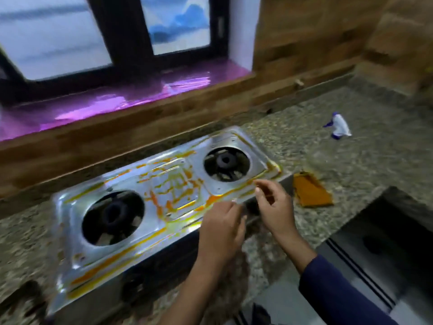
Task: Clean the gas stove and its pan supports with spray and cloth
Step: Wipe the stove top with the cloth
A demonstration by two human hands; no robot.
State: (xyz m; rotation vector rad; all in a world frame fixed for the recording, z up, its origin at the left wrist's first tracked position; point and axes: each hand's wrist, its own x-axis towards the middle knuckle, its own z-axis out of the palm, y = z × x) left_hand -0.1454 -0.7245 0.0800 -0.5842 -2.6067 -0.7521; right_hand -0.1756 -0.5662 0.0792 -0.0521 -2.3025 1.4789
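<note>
A steel two-burner gas stove [70, 221] lies on the granite counter, its top streaked with orange stains; no pan supports sit on the burners. An orange cloth [310, 190] lies on the counter just right of the stove. A white spray bottle [339, 125] with a blue nozzle lies further back right. My left hand [221, 227] hovers over the stove's front edge, fingers curled loosely, holding nothing that I can see. My right hand [274, 202] is beside it near the right burner, fingers apart and empty.
The speckled granite counter [363, 160] extends right to a steel sink [375, 242] at the lower right. A wood-look tiled wall and a window with a purple sill [117, 102] run behind the stove.
</note>
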